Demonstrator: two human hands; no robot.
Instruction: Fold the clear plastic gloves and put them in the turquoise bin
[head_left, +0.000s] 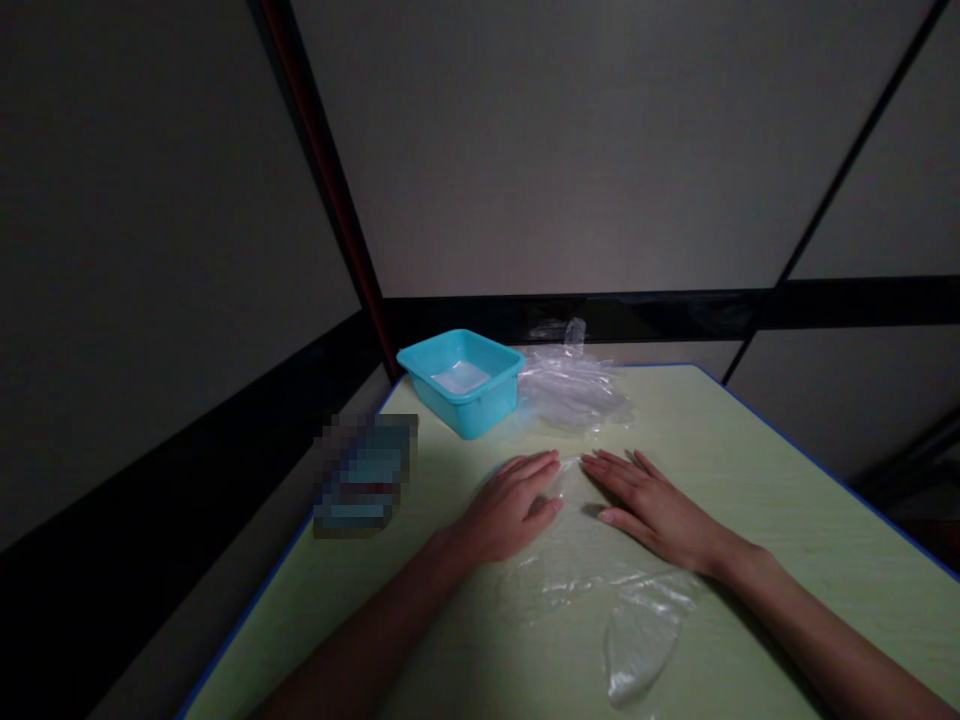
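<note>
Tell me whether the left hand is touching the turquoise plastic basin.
Apart. The head view shows it: a strip of pale green tabletop is visible between the left hand and the near corner of the turquoise plastic basin.

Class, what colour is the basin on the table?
Light blue, turquoise-like; the basin shows best in the head view.

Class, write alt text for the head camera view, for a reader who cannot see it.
Left hand and right hand lie palm down on a clear plastic bag spread over a pale green table. Beyond them sit a turquoise plastic basin and a heap of clear plastic bags; a pixelated object lies at left.
</note>
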